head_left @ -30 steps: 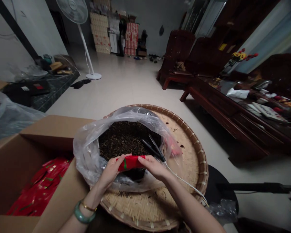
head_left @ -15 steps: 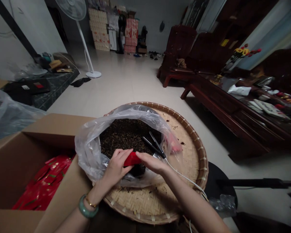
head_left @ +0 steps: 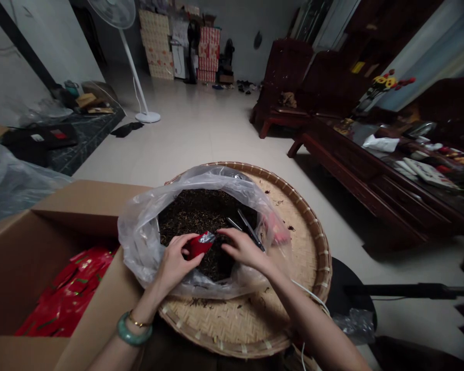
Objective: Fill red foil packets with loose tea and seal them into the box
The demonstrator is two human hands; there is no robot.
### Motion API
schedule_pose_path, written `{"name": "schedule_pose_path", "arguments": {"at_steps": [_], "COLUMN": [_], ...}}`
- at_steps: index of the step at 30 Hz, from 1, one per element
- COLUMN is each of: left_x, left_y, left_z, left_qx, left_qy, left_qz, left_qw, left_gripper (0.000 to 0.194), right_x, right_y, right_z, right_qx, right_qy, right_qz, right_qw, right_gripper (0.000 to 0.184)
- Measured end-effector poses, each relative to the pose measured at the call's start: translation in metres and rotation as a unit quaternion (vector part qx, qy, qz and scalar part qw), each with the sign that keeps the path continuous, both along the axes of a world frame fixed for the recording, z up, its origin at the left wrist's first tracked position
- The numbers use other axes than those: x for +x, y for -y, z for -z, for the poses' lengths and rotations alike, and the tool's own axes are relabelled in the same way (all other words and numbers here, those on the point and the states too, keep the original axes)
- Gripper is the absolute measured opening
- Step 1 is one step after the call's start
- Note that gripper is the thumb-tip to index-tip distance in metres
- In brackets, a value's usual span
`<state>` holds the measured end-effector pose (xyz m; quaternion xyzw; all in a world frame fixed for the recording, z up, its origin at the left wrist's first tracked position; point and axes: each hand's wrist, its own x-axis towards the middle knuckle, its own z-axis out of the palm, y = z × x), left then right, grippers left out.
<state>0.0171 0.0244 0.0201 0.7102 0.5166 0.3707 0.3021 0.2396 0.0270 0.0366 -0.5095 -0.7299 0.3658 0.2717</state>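
My left hand grips a small red foil pouch whose silvery inner mouth shows at its upper right end. Just right of that mouth is my right hand, its fingers apart and nothing visible in them. Both hands are over a clear plastic bag with its top spread wide, full of dark, twisted dry leaves that look like tea. A black, two-armed clamp tool, like a hair straightener, lies on the leaves behind my right hand, arms parted.
The bag sits on a round woven bamboo tray with leaf crumbs. Left of it stands an open cardboard box holding many red pouches. A white cord crosses the tray's right side. Dark wooden furniture stands further right.
The red pouch has turned in my left hand, and its silvery mouth now shows. My right hand has come off the pouch, its fingers now spread beside it.
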Motion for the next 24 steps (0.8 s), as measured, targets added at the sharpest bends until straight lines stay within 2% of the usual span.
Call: {"name": "schedule_pose_path", "arguments": {"at_steps": [2,4,8,10,13,18,21,24], "left_x": [-0.001,-0.002,-0.001,-0.001,-0.001,-0.002,-0.003,-0.004], "left_y": [0.000,0.000,0.001,0.001,0.001,0.002,0.002,0.002], "left_z": [0.003,0.004,0.005,0.004,0.003,0.007,0.010,0.012], "left_qx": [-0.002,-0.002,0.000,-0.001,-0.006,-0.017,-0.018,-0.020], "left_qy": [0.003,0.005,0.018,0.023,0.031,0.046,0.053,0.057], "left_qz": [-0.001,0.002,0.005,0.006,0.007,0.008,0.006,0.002], "left_qw": [1.000,1.000,1.000,1.000,0.999,0.999,0.998,0.998], "left_gripper": [0.037,0.038,0.038,0.038,0.039,0.040,0.040,0.040], "right_x": [-0.005,-0.012,-0.021,-0.021,-0.022,-0.021,-0.016,-0.011], "right_y": [0.006,0.010,0.002,-0.005,-0.011,-0.009,-0.010,-0.012], "right_z": [0.009,0.014,0.010,0.008,0.007,0.011,0.015,0.017], "right_qx": [0.054,0.087,0.118,0.125,0.136,0.129,0.103,0.057], "right_qy": [0.159,0.268,0.369,0.385,0.390,0.367,0.291,0.144], "right_qz": [-0.074,-0.117,-0.166,-0.186,-0.201,-0.195,-0.166,-0.098], "right_qw": [0.983,0.952,0.907,0.895,0.888,0.901,0.937,0.983], "right_gripper": [0.068,0.076,0.057,0.047,0.045,0.039,0.034,0.028]}}
